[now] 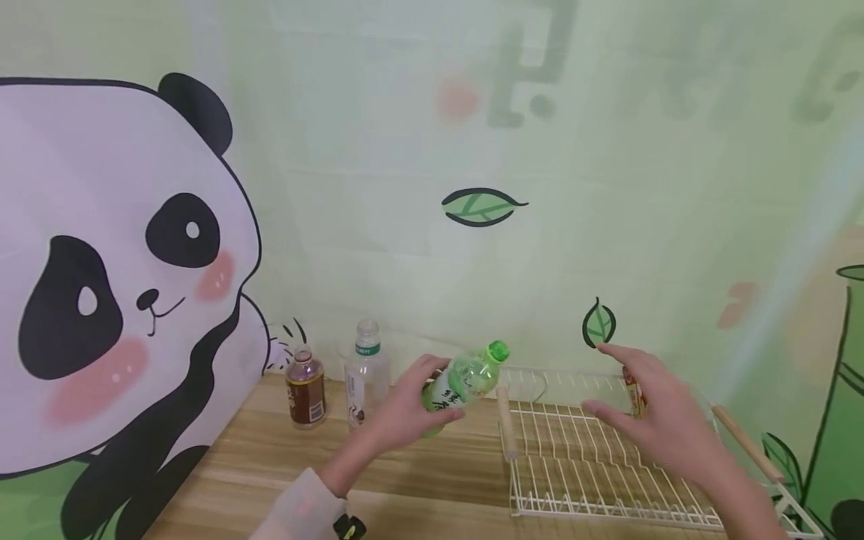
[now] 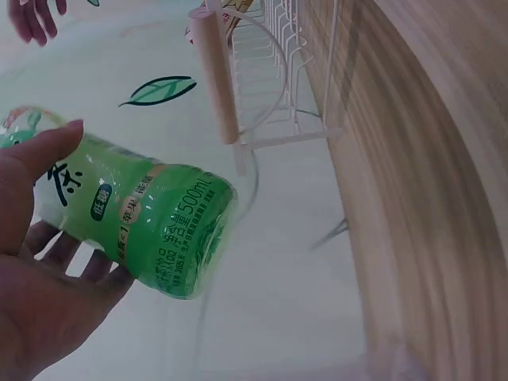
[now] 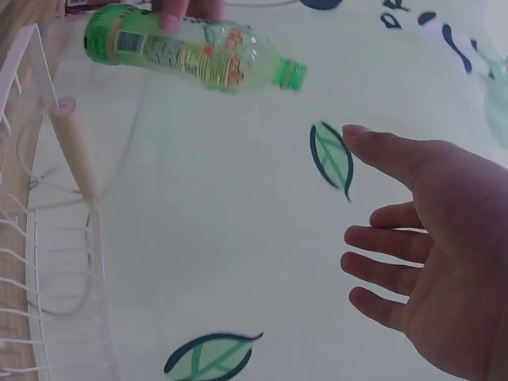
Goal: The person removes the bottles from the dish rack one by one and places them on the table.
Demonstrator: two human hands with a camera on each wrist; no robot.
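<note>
My left hand [image 1: 412,401] grips a green plastic drink bottle [image 1: 466,379] round its middle, in the air above the wooden table. The bottle tilts, its green cap up and to the right in the head view. In the left wrist view the bottle's base [image 2: 198,238] points away from the palm, and the thumb lies across the label. My right hand [image 1: 664,420] hovers over the white wire rack [image 1: 560,450], thumb and fingers spread apart with nothing between them. The right wrist view shows this hand [image 3: 444,246] apart from the bottle [image 3: 190,51].
At the back left of the table [image 1: 270,480] stand a brown-labelled bottle [image 1: 306,390] and a clear bottle [image 1: 367,367], both upright. The rack has wooden handles [image 1: 506,424]. A small red package [image 1: 633,390] is partly hidden behind my right hand. A printed panda cloth [image 1: 378,187] hangs behind.
</note>
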